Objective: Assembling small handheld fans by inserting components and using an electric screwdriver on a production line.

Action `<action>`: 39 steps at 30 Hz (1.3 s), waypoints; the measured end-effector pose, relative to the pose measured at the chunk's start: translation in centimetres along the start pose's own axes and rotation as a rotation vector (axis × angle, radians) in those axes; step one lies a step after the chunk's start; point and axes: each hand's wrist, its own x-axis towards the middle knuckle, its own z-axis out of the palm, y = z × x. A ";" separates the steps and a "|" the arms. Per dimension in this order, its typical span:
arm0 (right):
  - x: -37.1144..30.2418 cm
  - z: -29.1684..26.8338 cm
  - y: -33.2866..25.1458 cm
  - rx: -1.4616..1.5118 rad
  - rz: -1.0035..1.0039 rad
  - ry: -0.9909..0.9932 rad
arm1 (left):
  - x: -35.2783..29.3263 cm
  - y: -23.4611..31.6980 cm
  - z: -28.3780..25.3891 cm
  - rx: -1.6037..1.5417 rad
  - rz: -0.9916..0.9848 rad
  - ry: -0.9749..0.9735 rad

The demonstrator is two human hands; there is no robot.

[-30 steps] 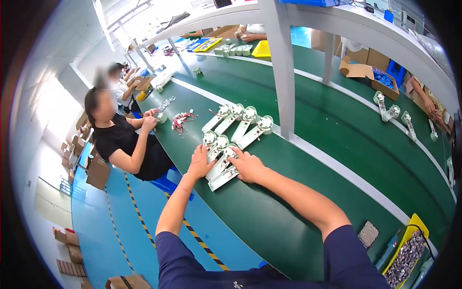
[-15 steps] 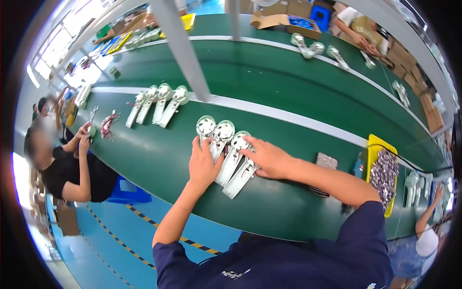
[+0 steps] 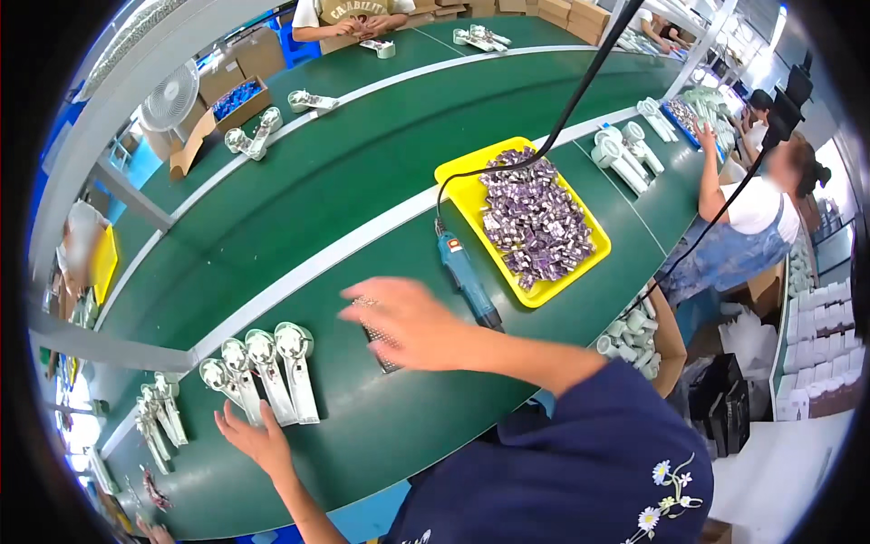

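Several pale green handheld-fan housings (image 3: 260,358) lie side by side, round heads pointing away from me and the open halves showing wires. My left hand (image 3: 258,442) is at the handle ends of the leftmost ones, palm half turned up, fingers spread and holding nothing. My right hand (image 3: 403,322), somewhat blurred, hovers over a small dark rack (image 3: 388,363) dotted with rows of tiny metal pieces. Its fingers are stretched out and apart, and they partly cover the rack. To its right lies a teal electric screwdriver (image 3: 467,276) with a black cord.
A yellow tray (image 3: 587,267) heaped with small purple-silver parts sits beyond the screwdriver. A black cable (image 3: 580,95) hangs across the view. More housings (image 3: 161,412) lie at left and others (image 3: 625,159) at far right. A co-worker (image 3: 752,218) works on the right, beside a box of housings (image 3: 639,340).
My view has swung to the right. My right hand has left the fan housings and moved over to the dark rack. My left hand has come off the housings and opened.
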 end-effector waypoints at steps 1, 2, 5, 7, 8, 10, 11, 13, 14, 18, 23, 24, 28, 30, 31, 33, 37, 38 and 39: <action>-3.8 -1.3 0.9 -0.131 0.179 0.140 | -0.9 0.9 0.1 0.001 -0.006 0.005; -7.0 -1.5 1.6 -0.264 0.310 0.172 | -1.9 1.1 0.4 0.004 0.120 0.035; -13.7 -1.8 2.5 -0.479 0.478 0.084 | -4.5 3.5 1.9 0.052 0.208 -0.054; -14.8 -2.0 2.8 -0.459 0.472 0.080 | -5.1 6.2 2.5 0.246 0.183 -0.201; -15.1 -2.2 2.8 -0.444 0.471 0.077 | -5.4 6.6 2.5 0.281 0.158 -0.223; -14.9 -2.8 3.7 -0.426 0.455 0.080 | -5.6 7.1 2.8 0.254 0.157 -0.211; -14.6 -3.1 4.2 -0.413 0.427 0.080 | -5.6 7.3 3.1 0.221 0.146 -0.194; -14.5 -4.5 4.5 -0.396 0.384 0.120 | -6.0 7.4 3.5 0.176 0.147 -0.175; -13.6 -6.3 4.8 -0.386 0.411 0.172 | -6.3 7.2 3.4 0.132 0.143 -0.156; -9.5 -11.2 11.7 -0.656 0.513 0.209 | -5.8 7.1 1.1 -0.002 0.099 0.035; -8.9 -12.6 16.4 -0.874 0.638 -0.030 | -4.9 9.1 1.2 -0.252 0.054 0.025; -9.8 -13.4 17.4 -0.837 0.634 -0.027 | -4.9 10.5 0.9 -0.269 0.027 -0.027; -9.0 -13.1 18.6 -0.806 0.579 -0.021 | -6.1 9.7 0.6 -0.138 0.023 -0.136; -8.8 -12.7 18.9 -0.793 0.640 0.025 | -6.8 9.2 0.3 -0.132 0.044 -0.172; -8.6 -12.6 19.0 -0.800 0.636 0.020 | -6.9 9.1 0.1 -0.115 0.093 -0.145; -7.5 -12.9 18.7 -0.735 0.707 -0.028 | -6.8 9.4 -0.3 -0.166 0.042 -0.246; -8.0 -14.2 18.7 -0.693 0.736 0.026 | -7.5 9.1 -0.5 -0.251 0.033 -0.336; -8.3 -14.5 18.1 -0.702 0.732 0.021 | -7.9 9.3 -0.8 -0.260 0.027 -0.337; -9.0 -14.9 17.0 -0.389 0.764 0.146 | -8.6 9.7 -1.5 -0.286 0.000 -0.378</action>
